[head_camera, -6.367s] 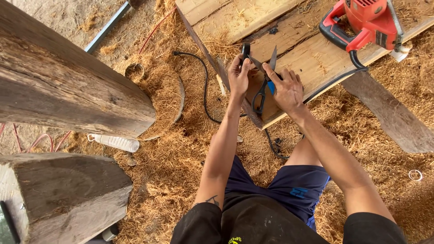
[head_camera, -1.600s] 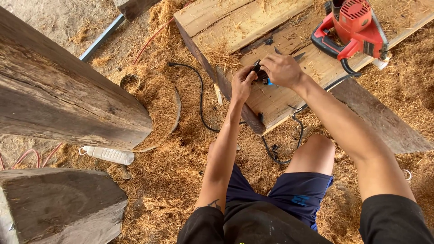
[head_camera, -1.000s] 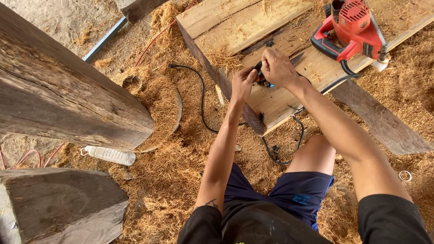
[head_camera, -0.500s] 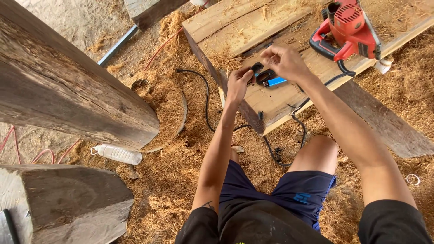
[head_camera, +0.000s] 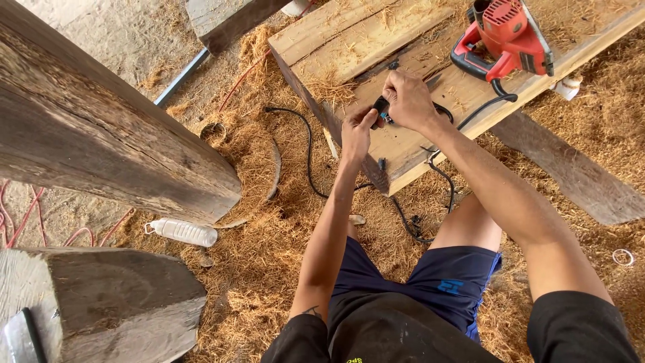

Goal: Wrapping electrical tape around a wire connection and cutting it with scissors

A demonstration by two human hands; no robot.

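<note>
A small black tool (head_camera: 381, 109) is pinched between both hands, above the middle of the frame.

It is gripped by the closed fingers of the left hand (head_camera: 356, 131) and right hand (head_camera: 408, 101), over a wooden plank (head_camera: 376, 50). A red power saw (head_camera: 507, 37) is seen at upper right, a black cord (head_camera: 306, 144) lies in sawdust, and a plastic bottle (head_camera: 183, 232) lies at left.

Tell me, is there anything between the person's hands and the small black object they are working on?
Nothing visible stands between them. The left hand and the right hand both already touch the small black object, held just above the wooden plank. The red power saw lies apart, further along the plank.
</note>
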